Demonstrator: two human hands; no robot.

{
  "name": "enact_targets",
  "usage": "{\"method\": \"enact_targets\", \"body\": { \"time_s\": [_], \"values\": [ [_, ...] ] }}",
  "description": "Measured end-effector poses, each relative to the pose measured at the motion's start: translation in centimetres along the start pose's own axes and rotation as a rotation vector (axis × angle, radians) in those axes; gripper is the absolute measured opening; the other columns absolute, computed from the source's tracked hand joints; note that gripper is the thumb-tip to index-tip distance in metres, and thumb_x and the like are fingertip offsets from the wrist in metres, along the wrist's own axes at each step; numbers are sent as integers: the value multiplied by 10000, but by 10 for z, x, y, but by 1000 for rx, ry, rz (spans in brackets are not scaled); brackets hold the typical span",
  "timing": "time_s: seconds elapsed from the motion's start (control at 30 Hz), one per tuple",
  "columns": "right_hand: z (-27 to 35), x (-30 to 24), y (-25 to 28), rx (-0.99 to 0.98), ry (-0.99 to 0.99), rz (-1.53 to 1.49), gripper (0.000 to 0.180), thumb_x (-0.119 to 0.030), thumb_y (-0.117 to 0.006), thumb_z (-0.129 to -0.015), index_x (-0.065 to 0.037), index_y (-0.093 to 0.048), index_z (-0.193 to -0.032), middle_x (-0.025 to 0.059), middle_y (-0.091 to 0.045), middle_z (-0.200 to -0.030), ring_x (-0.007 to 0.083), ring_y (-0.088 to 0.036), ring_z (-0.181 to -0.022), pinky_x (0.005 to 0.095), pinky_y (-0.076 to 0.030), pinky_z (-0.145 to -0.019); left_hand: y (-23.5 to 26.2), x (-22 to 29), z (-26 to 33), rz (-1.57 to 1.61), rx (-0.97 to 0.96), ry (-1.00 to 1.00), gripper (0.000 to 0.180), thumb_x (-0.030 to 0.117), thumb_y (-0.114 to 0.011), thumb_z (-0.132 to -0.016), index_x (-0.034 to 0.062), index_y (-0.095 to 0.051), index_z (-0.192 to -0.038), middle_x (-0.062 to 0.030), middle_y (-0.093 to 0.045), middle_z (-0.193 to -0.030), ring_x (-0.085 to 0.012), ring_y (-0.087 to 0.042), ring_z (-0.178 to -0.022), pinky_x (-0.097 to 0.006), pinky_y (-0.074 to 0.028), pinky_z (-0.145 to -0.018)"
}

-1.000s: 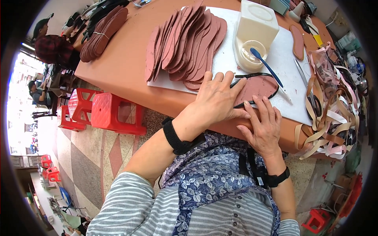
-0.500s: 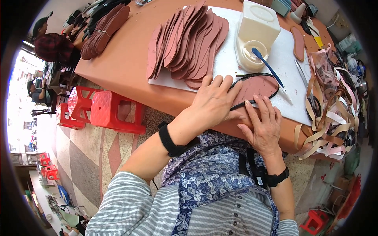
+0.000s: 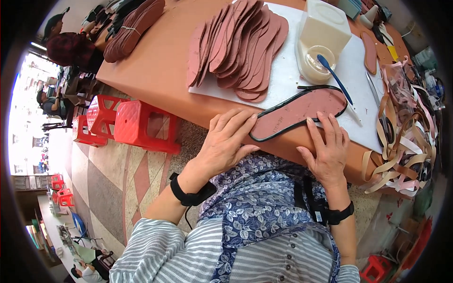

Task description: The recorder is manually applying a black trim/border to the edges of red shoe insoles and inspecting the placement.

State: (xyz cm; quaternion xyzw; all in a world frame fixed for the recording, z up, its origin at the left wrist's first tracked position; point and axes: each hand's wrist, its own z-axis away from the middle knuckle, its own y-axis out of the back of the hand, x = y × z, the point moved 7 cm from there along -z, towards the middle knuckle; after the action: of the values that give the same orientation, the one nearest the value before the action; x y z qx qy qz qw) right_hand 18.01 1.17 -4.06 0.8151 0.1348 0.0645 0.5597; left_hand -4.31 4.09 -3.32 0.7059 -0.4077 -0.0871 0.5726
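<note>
A reddish-brown shoe insole (image 3: 292, 113) edged with a thin black strip (image 3: 278, 104) lies at the table's near edge, partly over a white board (image 3: 351, 89). One end of the strip stands off from the insole at its far side. My left hand (image 3: 229, 139) rests its outstretched fingertips at the insole's left end. My right hand (image 3: 329, 148) lays its spread fingers on the near rim toward the right end, thumb apart. Beyond them is a white plastic container (image 3: 325, 28) whose open cup (image 3: 314, 70) holds pale paste and a blue-handled brush (image 3: 336, 80).
A fanned pile of insoles (image 3: 240, 47) sits left of the container. Scissors (image 3: 387, 127) and tangled strips (image 3: 406, 146) lie at the right. A banded insole bundle (image 3: 134, 30) is at the far left. Red stools (image 3: 127, 122) stand on the floor, and a person (image 3: 71, 47) sits beyond.
My left hand has slid left along the insole to its left end, uncovering most of it. My right hand stays at the near rim. The whole view has shifted slightly.
</note>
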Motion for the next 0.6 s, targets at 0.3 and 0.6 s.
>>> {"method": "enact_targets", "body": {
  "time_s": [0.3, 0.6],
  "values": [
    [1, -1, -1, 14, 20, 10, 629, -501, -666, -824, -185, -581, -1361, 67, -464, -1456, 294, -375, -1379, 466, -286, -1089, -1, -2, 21, 9, 134, -15, 646, 269, -773, -779, 44, -557, -1345, -128, -536, -1362, -338, -490, -1250, -456, -376, -1020],
    [0, -1, 0, 13, 24, 23, 610, -533, -618, -861, -188, -583, -1361, 68, -469, -1452, 291, -383, -1374, 462, -291, -1088, -3, -1, 13, -20, 164, -3, 643, 293, -789, -753, 53, -586, -1314, -116, -551, -1325, -334, -492, -1235, -452, -381, -1000]
  ]
}}
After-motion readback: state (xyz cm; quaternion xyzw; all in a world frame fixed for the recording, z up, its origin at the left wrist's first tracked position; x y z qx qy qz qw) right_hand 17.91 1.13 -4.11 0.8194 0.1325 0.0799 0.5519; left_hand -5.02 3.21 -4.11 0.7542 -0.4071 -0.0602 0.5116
